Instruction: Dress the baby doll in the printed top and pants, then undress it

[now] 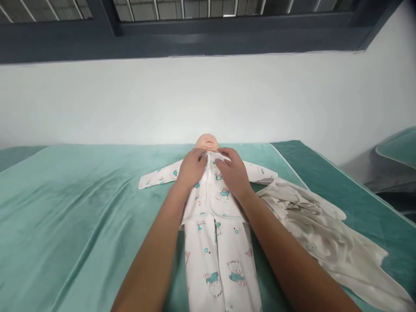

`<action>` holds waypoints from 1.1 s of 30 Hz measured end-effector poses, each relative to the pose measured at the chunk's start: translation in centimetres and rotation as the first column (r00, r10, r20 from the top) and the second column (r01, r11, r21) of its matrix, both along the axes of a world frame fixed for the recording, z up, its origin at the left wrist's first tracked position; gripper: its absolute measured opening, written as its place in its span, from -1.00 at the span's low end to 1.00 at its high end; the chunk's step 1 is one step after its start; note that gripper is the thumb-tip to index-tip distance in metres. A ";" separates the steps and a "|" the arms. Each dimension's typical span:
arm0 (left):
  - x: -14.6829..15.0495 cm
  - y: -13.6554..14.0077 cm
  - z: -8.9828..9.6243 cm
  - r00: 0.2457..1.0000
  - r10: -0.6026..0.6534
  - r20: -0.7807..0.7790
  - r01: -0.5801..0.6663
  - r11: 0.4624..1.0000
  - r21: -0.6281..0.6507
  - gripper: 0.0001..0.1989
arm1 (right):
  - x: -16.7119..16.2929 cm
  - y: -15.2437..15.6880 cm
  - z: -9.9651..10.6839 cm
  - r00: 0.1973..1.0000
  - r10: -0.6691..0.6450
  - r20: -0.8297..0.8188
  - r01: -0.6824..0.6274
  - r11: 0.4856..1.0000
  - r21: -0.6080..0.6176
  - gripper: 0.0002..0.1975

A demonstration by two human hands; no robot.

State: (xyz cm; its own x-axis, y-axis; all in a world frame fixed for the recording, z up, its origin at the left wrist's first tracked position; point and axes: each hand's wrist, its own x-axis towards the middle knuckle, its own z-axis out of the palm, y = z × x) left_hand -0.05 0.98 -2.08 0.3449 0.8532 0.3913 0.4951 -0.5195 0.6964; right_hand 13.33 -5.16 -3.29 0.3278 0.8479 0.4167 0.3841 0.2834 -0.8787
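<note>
A baby doll (207, 142) lies on its back, its head toward the wall. It wears a white baby shirt (212, 197) printed with small animals, the sleeves spread out to both sides. White printed trousers (224, 268) of the same pattern stretch down from the shirt's hem toward me. My left hand (193, 168) is at the left of the neckline, its fingers curled on the cloth. At the right of the neckline, my right hand (232, 171) has thumb and forefinger bent around the collar cloth. The fingertips are partly hidden, and the shirt's front edges meet between my hands.
A crumpled off-white cloth (328, 234) lies to the right, touching the right sleeve's end. A green sheet (81, 216), wrinkled at left, covers the surface. Behind it rises a white wall (195, 99) under a dark window frame (227, 37) with bars.
</note>
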 end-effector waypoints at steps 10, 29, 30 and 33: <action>-0.7 0.2 -0.4 0.992 -0.066 0.108 0.080 0.988 -0.129 -0.64 | 1.7 2.8 -1.4 0.995 0.075 -0.061 -0.081 0.993 -0.085 -0.78; -0.6 0.3 -0.6 0.994 -0.091 0.068 0.098 0.990 -0.106 -0.59 | 1.8 3.3 -1.0 0.967 0.245 0.075 -0.237 0.966 -0.102 -0.61; -0.6 0.3 -0.6 0.994 -0.092 0.063 0.098 0.990 -0.099 -0.58 | 1.7 3.3 -0.9 0.968 0.240 0.069 -0.233 0.967 -0.098 -0.62; -0.4 0.2 -0.6 0.996 -0.081 0.039 0.085 0.992 -0.088 -0.57 | 1.7 3.2 -0.9 0.972 0.231 0.054 -0.225 0.970 -0.094 -0.65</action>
State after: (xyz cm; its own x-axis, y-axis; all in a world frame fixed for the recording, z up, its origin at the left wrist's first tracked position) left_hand -0.50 1.22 -2.69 0.4035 0.8543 0.3276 0.4273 -0.4925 0.7582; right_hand 15.03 -1.98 -4.22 0.0967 0.9310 0.3520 0.3747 0.2936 -0.8794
